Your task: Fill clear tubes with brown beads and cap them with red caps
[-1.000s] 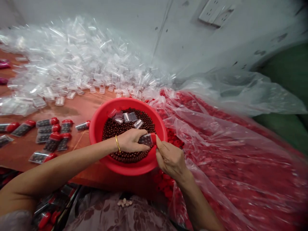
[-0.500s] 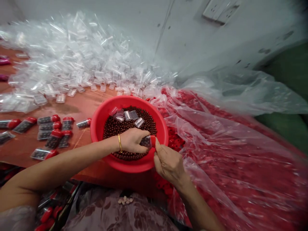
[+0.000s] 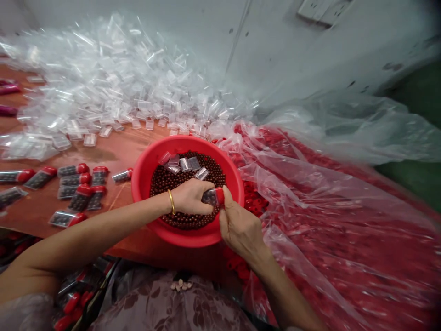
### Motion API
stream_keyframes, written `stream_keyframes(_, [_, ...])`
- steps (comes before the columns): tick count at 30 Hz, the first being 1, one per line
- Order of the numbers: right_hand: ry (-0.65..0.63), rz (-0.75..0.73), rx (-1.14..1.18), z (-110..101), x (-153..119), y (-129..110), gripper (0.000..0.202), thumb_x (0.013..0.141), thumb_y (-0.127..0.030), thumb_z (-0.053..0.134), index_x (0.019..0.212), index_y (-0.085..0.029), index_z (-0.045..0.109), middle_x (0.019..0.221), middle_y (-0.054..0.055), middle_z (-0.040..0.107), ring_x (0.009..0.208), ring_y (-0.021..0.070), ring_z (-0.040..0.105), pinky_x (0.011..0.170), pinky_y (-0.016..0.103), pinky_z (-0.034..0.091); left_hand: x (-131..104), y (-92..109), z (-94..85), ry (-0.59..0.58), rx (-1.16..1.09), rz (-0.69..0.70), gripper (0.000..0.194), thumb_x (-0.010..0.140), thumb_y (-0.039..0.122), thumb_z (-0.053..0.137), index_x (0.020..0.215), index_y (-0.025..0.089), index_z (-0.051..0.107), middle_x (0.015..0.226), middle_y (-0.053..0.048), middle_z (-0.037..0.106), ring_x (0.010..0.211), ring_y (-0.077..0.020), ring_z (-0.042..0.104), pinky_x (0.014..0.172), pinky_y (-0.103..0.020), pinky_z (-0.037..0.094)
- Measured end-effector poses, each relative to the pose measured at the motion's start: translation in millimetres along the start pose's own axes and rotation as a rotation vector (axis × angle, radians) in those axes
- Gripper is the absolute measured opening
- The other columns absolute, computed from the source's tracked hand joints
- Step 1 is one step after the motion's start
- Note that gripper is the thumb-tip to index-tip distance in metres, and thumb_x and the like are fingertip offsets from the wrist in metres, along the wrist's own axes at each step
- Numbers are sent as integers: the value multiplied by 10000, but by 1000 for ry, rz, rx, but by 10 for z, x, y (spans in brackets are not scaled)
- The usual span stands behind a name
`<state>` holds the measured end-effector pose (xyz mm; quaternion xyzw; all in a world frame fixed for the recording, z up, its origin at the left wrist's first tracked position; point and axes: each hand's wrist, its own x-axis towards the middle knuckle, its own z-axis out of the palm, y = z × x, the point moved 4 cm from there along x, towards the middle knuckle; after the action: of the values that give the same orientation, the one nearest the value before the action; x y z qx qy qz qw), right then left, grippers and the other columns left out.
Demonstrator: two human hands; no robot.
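Note:
Over the bowl, my left hand (image 3: 191, 196) is closed around a small clear plastic container (image 3: 209, 196) with dark beads inside. A red cap (image 3: 219, 196) sits on the container's right end. My right hand (image 3: 244, 227) is closed, its thumb and fingers pinching at that cap. Beneath both hands stands a red plastic bowl (image 3: 141, 184) of brown beads (image 3: 165, 181), with several clear containers (image 3: 185, 164) lying on top of them. Capped, filled containers (image 3: 72, 180) lie in a group on the table left of the bowl.
A large heap of clear containers (image 3: 113, 87) covers the back of the orange table (image 3: 117, 142) against the wall. Red caps (image 3: 253, 200) fill a clear plastic bag (image 3: 310, 207) on the right. More filled containers (image 3: 74, 301) lie low at the left.
Both hands stay on the container and its cap, with only a slight shift. The whole view has moved a little, so things appear slightly further right.

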<state>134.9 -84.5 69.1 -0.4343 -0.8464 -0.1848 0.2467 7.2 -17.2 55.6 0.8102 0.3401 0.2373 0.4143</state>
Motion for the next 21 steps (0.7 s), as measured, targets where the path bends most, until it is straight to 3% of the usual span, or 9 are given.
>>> stream_keyframes(5, [-42,-49,61,52,-8,-26,627,884,-119,394,1463,-64,160,607,1,583,496,129,531,474,242,435,7,-36,28,-3,91,-34,136,609,230,553,615,176,428,531,63,431,482,-71,369,472,-198,284])
stream_keyframes(9, [38,-90,86,30,76,-43,632,869,-98,394,1454,-29,167,609,8,603,491,135,538,468,251,422,7,-22,19,32,58,-11,126,600,231,550,626,171,442,540,62,435,493,-71,373,486,-198,297])
stream_keyframes(14, [35,-119,137,-61,278,67,412,868,-177,454,1259,-70,531,586,21,629,484,133,543,486,255,402,13,-15,-42,104,20,-53,103,605,230,536,667,157,499,565,51,474,527,-83,421,508,-199,325])
stream_keyframes(17, [59,136,382,-47,361,239,315,911,-280,418,1048,-145,668,658,38,652,577,134,586,587,251,448,28,-4,-23,38,110,-16,108,613,244,543,675,160,519,563,46,491,506,-84,421,504,-203,323])
stream_keyframes(21, [90,630,952,278,386,327,447,940,-452,284,1121,-204,610,734,8,596,559,106,523,565,241,451,14,-2,49,-51,298,51,143,626,294,556,687,166,542,567,26,523,489,-99,436,497,-219,330])
